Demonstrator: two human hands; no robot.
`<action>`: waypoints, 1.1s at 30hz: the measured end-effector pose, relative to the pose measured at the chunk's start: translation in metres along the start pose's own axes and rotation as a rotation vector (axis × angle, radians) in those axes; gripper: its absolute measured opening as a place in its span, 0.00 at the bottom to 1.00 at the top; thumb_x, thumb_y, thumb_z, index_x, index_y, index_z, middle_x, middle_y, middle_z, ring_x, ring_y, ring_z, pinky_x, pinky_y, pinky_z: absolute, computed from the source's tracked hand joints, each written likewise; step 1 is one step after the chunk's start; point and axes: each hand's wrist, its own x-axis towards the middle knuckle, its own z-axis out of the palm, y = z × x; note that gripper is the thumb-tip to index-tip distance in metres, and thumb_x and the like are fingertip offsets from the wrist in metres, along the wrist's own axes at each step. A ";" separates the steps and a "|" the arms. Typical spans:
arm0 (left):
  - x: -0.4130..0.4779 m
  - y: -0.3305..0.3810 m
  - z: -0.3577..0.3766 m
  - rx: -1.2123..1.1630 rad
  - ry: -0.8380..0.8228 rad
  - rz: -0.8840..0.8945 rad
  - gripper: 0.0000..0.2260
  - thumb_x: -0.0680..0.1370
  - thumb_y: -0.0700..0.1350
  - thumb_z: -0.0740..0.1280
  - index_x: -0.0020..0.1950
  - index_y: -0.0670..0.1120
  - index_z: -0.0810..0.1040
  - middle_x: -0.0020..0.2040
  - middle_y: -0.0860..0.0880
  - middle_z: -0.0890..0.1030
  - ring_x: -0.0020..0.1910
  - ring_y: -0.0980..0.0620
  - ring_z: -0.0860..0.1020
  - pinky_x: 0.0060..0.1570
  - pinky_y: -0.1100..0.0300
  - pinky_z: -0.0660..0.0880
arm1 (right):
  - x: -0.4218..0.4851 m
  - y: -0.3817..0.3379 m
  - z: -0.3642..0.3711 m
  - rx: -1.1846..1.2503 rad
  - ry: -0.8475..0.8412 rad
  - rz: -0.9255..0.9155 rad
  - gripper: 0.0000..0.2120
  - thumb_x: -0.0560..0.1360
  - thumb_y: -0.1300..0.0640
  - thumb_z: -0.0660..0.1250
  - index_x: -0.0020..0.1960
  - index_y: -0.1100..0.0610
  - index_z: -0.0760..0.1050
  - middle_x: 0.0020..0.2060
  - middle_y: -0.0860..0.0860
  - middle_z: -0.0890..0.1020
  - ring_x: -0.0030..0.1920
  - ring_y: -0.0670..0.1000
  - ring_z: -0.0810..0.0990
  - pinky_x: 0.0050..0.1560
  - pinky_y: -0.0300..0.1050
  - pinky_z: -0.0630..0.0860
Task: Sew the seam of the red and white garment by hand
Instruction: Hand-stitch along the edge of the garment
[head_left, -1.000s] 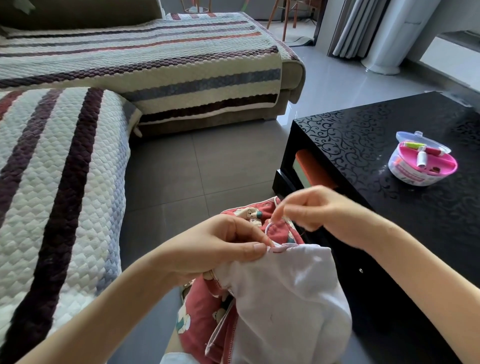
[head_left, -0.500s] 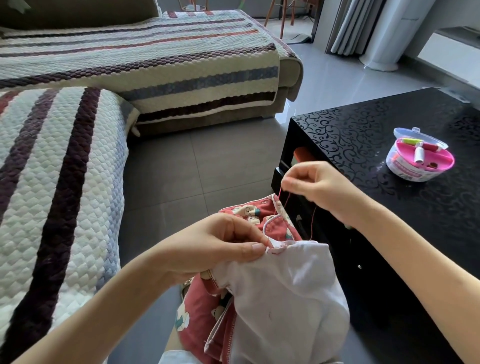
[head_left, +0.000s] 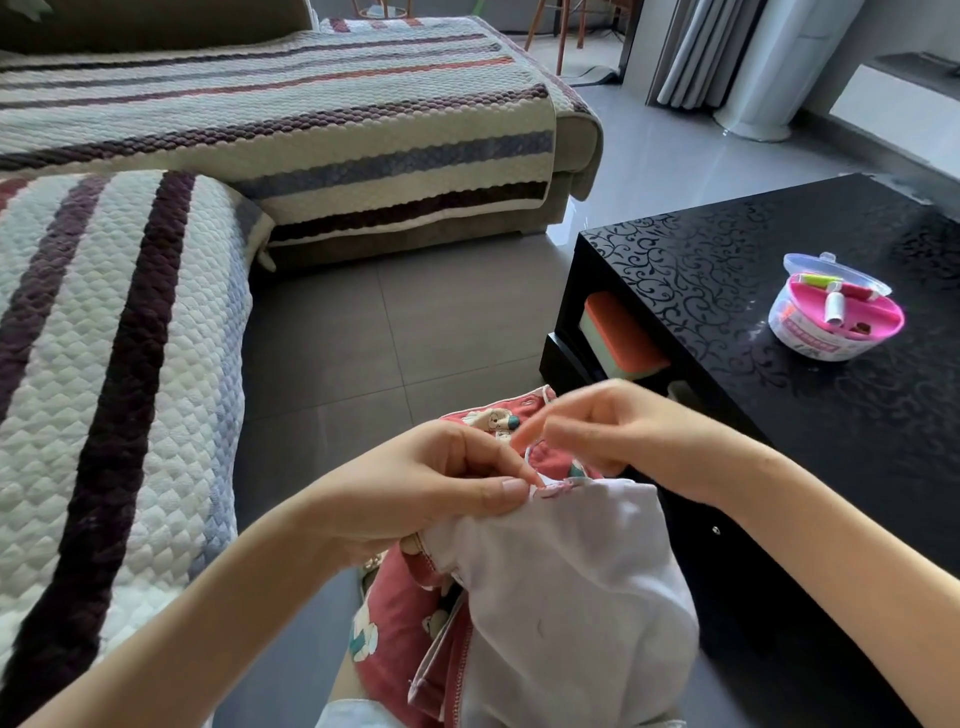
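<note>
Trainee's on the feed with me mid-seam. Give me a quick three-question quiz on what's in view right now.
1. True or false: the left hand pinches the garment at its top edge.
2. Where does the kit stand? A. in the left hand B. on the table C. on the garment
3. Fill in: the kit's clear lid is ____.
Key: 1 true; 2 B; 3 open.
</note>
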 end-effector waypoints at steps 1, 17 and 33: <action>0.000 0.000 0.000 0.010 -0.004 0.005 0.04 0.73 0.39 0.71 0.40 0.46 0.85 0.36 0.52 0.82 0.35 0.61 0.78 0.37 0.71 0.73 | -0.002 0.001 0.002 0.004 -0.052 -0.012 0.16 0.74 0.49 0.66 0.53 0.59 0.82 0.31 0.46 0.77 0.32 0.41 0.71 0.34 0.31 0.67; 0.001 0.000 0.001 0.001 -0.028 -0.021 0.05 0.72 0.38 0.68 0.42 0.44 0.84 0.38 0.50 0.83 0.37 0.59 0.80 0.38 0.70 0.74 | 0.001 -0.008 -0.021 0.136 0.161 -0.101 0.07 0.71 0.55 0.68 0.34 0.55 0.77 0.24 0.45 0.68 0.25 0.44 0.62 0.26 0.33 0.58; 0.000 -0.002 0.000 0.018 0.052 -0.015 0.07 0.71 0.41 0.69 0.45 0.39 0.82 0.39 0.48 0.81 0.37 0.58 0.78 0.38 0.69 0.74 | 0.009 -0.007 -0.010 -0.172 0.497 -0.057 0.08 0.75 0.59 0.69 0.37 0.58 0.79 0.21 0.40 0.72 0.24 0.40 0.68 0.29 0.28 0.64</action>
